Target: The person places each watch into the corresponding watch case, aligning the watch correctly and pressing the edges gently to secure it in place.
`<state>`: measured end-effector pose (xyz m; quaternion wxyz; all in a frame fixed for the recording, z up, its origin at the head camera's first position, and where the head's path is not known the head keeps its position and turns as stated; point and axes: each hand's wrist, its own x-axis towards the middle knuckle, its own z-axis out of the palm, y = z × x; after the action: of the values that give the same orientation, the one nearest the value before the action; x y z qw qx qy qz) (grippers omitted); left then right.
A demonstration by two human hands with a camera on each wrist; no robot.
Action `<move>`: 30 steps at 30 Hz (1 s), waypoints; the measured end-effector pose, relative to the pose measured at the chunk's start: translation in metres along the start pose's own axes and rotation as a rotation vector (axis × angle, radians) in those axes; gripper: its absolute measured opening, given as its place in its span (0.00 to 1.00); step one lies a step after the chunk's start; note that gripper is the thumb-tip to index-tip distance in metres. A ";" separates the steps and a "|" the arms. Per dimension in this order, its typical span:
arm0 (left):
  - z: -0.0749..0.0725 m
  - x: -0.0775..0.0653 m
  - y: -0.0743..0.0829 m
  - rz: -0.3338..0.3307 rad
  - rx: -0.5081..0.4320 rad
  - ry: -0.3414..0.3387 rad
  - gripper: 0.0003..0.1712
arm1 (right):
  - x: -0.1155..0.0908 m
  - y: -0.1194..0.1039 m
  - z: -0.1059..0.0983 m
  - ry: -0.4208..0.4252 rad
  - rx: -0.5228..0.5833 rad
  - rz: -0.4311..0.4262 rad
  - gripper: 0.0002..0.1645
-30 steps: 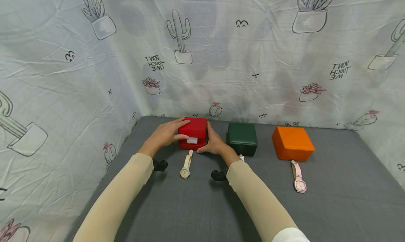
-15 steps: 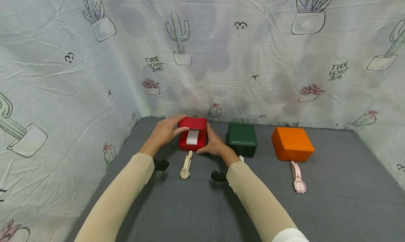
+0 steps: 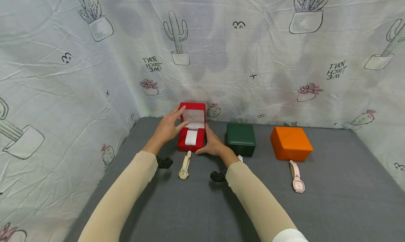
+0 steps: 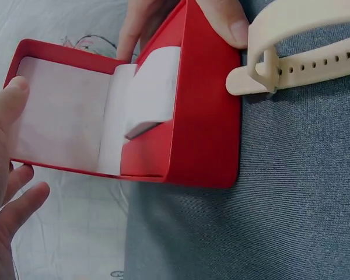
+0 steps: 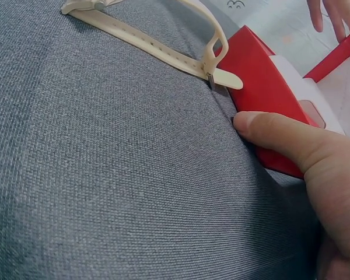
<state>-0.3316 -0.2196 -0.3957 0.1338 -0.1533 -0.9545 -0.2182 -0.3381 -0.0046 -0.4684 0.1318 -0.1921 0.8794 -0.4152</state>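
A red watch box [image 3: 191,145] with a white cushion [image 4: 154,84] inside stands with its lid [image 4: 64,111] raised. At the lid's left side, my left hand [image 3: 167,127] has its fingers spread, the thumb [image 4: 9,102] against the lid and other fingertips by its edge. My right hand [image 3: 213,142] grips the base from the right, its thumb [image 5: 268,129] at the front wall and its fingers along the side. In front of the box lies a cream watch [image 3: 184,168], its buckled strap [image 5: 151,46] reaching almost to the front wall.
A green box [image 3: 241,139] stands right of my right hand, and an orange box [image 3: 291,143] farther right. A pink watch [image 3: 297,178] lies before the orange one. Beside my right sleeve, a white strap [image 3: 240,158] shows. Behind the grey table [image 3: 196,207] hangs printed cloth.
The red box's lid has swung up and back from nearly closed, showing the cushion and white lining. My left hand has moved with the lid; my right hand has stayed at the base.
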 end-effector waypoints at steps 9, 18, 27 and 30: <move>-0.001 -0.008 -0.003 -0.010 -0.034 -0.052 0.47 | 0.001 -0.001 0.001 -0.003 -0.030 0.018 0.77; 0.004 -0.026 -0.008 -0.036 -0.034 -0.010 0.51 | 0.003 0.004 0.002 0.000 -0.011 -0.001 0.78; 0.014 -0.035 -0.007 -0.013 0.012 -0.128 0.44 | 0.004 0.003 0.002 0.016 0.001 -0.046 0.76; 0.015 -0.035 -0.006 -0.015 0.032 -0.175 0.43 | 0.004 0.002 0.002 0.020 0.000 -0.060 0.76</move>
<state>-0.3040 -0.2266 -0.4221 0.0509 -0.1625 -0.9670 -0.1896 -0.3411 -0.0065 -0.4714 0.1106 -0.2142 0.8745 -0.4208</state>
